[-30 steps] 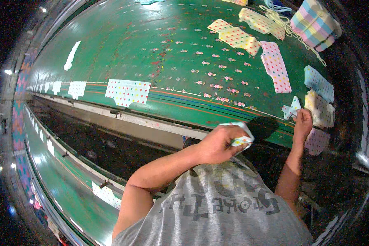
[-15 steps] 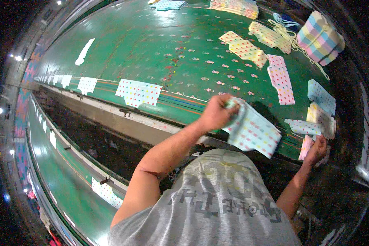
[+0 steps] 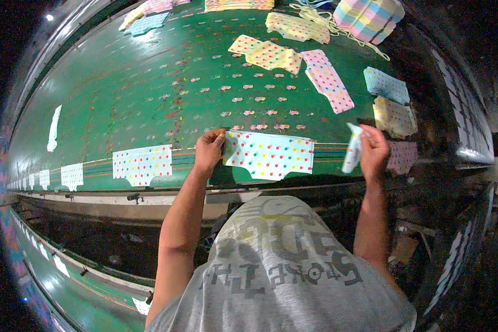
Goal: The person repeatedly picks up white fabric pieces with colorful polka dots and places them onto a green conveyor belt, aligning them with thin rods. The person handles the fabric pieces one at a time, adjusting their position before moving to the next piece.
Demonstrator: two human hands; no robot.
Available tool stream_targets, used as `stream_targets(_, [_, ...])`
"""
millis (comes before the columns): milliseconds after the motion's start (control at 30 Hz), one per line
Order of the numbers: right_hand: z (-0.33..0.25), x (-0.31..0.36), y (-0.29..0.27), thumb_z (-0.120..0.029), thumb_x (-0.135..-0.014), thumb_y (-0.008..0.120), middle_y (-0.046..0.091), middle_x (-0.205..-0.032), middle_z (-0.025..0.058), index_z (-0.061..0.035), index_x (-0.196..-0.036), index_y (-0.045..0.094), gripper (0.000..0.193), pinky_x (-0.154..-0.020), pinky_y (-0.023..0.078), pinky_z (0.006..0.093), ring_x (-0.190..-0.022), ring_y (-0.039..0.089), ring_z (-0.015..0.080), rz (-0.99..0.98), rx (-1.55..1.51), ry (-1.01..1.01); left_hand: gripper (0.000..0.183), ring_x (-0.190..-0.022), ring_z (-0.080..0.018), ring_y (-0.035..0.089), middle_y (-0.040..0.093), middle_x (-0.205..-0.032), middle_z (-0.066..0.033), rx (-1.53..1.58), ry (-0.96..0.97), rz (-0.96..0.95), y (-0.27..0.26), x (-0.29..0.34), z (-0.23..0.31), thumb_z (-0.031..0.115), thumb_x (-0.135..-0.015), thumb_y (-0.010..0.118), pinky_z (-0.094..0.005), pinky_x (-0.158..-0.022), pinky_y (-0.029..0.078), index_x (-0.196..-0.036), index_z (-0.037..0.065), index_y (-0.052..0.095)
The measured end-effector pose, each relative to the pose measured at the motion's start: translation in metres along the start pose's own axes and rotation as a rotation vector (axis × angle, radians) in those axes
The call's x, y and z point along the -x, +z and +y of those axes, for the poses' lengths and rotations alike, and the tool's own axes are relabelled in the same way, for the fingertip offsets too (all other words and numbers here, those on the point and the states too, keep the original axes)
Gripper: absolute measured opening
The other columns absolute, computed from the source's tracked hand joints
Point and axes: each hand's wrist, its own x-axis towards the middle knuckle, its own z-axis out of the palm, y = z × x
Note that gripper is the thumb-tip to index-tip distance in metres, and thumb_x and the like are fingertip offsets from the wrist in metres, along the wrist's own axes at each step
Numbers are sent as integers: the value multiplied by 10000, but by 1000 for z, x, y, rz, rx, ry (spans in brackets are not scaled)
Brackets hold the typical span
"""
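My left hand (image 3: 209, 148) pinches the upper left corner of a pale blue-white polka-dot fabric panel (image 3: 269, 155), cut like a pair of briefs. The panel is spread along the near edge of the green table (image 3: 149, 99), its cut-outs facing me. To its right, my right hand (image 3: 374, 148) has its fingers closed on a smaller folded dotted fabric piece (image 3: 352, 148), raised and tilted. Just beyond that hand lie a pink dotted stack (image 3: 403, 157) and a yellow dotted stack (image 3: 395, 117).
Another dotted panel (image 3: 143, 165) lies to the left, with several more in a row past it. Farther back are a yellow dotted piece (image 3: 265, 54), a pink dotted piece (image 3: 327, 81), a light blue stack (image 3: 386, 84) and a tied multicoloured bundle (image 3: 369, 19). A metal rail edges the table.
The dotted panel, lifted and tilted in my left hand before, now lies flat on the table. My right hand has come away from the pink stack with the small dotted piece. The view has turned.
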Motion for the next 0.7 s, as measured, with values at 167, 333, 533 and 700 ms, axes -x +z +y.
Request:
stream_targets(167, [-78,16,78,4,-1041,681,801,-1158,107,23,-1251,751,222,-961,593,319,-1028,743,150,-123,-292,22,231,-806,-95,693,759,-974,-9,-54,22,-84,-4,-1,7,124,-1127,654,-277,-699,586,-1286,-9,756])
stream_targets(333, [-114,26,113,4,-1075,599,787,-1141,129,17,-1310,698,255,-798,648,354,-952,758,183,-252,-772,186,229,-865,-106,731,788,-1037,-39,43,-28,-133,-7,5,13,96,-1113,663,-286,-703,599,-1291,-22,745])
stream_targets(533, [-66,44,125,-27,-1076,609,774,-1109,84,-18,-1329,711,273,-703,618,306,-846,727,142,-173,-178,226,257,-932,-122,743,807,-1092,-98,35,-2,-108,-4,6,19,45,-1067,711,-300,-796,609,-1299,-64,727])
stream_targets(700, [9,54,119,17,-1047,637,801,-1098,74,-19,-1259,767,252,-740,599,302,-866,741,146,-240,304,190,262,-937,-149,747,812,-1087,-116,-31,91,-58,-2,1,7,45,-1030,762,-311,-857,605,-1258,-81,740])
